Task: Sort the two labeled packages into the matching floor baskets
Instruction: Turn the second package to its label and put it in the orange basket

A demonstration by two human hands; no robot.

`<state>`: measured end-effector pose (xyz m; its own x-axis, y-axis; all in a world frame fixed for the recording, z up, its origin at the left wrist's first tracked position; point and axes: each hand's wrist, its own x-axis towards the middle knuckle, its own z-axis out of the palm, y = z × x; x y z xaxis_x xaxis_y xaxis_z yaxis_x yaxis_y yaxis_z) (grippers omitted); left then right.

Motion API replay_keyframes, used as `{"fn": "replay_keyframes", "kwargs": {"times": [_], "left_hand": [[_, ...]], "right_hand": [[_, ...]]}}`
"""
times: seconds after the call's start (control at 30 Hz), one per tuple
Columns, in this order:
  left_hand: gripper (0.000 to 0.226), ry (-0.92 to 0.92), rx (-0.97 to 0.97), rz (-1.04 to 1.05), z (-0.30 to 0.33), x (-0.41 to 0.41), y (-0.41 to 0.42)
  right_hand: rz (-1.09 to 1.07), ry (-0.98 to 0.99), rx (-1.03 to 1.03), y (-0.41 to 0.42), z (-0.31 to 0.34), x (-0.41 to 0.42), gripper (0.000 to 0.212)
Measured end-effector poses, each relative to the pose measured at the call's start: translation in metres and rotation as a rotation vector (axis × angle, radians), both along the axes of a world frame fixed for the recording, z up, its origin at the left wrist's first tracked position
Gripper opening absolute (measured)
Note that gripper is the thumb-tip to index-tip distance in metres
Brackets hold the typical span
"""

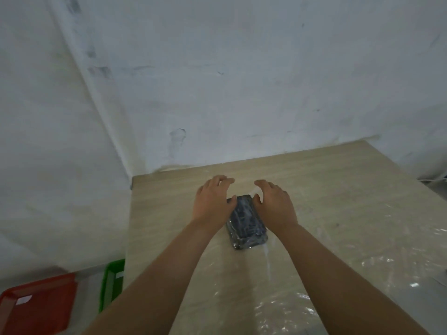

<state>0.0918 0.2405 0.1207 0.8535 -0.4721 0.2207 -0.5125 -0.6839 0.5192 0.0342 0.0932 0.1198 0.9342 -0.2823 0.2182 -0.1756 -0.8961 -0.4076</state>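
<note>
A dark package (246, 223) wrapped in shiny clear plastic lies on the light wooden table (338, 189). My left hand (212, 201) hovers at its left far corner, fingers spread, the thumb touching the package's edge. My right hand (275, 204) is at its right far side, fingers spread and curved, thumb against the package. Neither hand has closed around it. A red basket (38, 305) with a white label stands on the floor at the lower left. A green basket (112, 284) with a white label stands beside it, partly hidden by the table and my left arm.
White walls meet in a corner behind the table's left far end. Clear crinkled plastic film (362, 262) covers the table's near right part. A white cable (435, 180) shows at the right edge.
</note>
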Motion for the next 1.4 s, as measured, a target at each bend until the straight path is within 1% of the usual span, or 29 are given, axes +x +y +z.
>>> {"fn": "replay_keyframes", "kwargs": {"times": [0.23,0.33,0.4,0.47,0.6,0.67,0.8,0.9,1.03,1.13,1.2,1.33,1.4], "left_hand": [[0.040,0.107,0.089,-0.039,-0.056,0.013,-0.060],[0.039,0.128,0.107,-0.039,-0.077,0.013,-0.073],[0.040,0.138,0.161,-0.034,-0.095,0.008,-0.082],[0.044,0.122,0.232,-0.031,-0.113,-0.001,-0.091],[0.055,0.066,0.352,-0.002,-0.138,-0.027,-0.110],[0.061,0.030,0.385,0.063,-0.147,-0.040,-0.119],[0.075,0.053,0.428,0.225,-0.163,-0.059,-0.136],[0.077,0.065,0.448,0.341,-0.165,-0.063,-0.146],[0.061,0.022,0.355,0.434,-0.163,-0.061,-0.152],[0.055,0.012,0.309,0.425,-0.157,-0.059,-0.151],[0.051,-0.007,0.251,0.414,-0.152,-0.058,-0.149],[0.047,0.007,0.031,0.428,-0.137,-0.053,-0.142],[0.046,0.035,-0.098,0.421,-0.130,-0.048,-0.139]], "right_hand": [[-0.188,0.146,0.133,-0.045,-0.051,0.013,0.033],[-0.196,0.240,0.183,-0.054,-0.072,0.014,0.033],[-0.142,0.283,0.200,-0.063,-0.086,0.018,0.036],[-0.031,0.311,0.153,-0.076,-0.097,0.024,0.039],[0.336,0.439,-0.109,-0.110,-0.112,0.050,0.054],[0.519,0.462,-0.226,-0.125,-0.116,0.067,0.063],[0.836,0.450,-0.482,-0.146,-0.124,0.103,0.075],[0.970,0.442,-0.502,-0.149,-0.131,0.122,0.074],[1.056,0.438,-0.439,-0.148,-0.142,0.127,0.076],[1.062,0.430,-0.368,-0.152,-0.145,0.129,0.075],[1.088,0.437,-0.282,-0.157,-0.139,0.133,0.078],[1.099,0.444,-0.082,-0.172,-0.113,0.141,0.090],[1.117,0.463,-0.090,-0.181,-0.104,0.141,0.092]]}}
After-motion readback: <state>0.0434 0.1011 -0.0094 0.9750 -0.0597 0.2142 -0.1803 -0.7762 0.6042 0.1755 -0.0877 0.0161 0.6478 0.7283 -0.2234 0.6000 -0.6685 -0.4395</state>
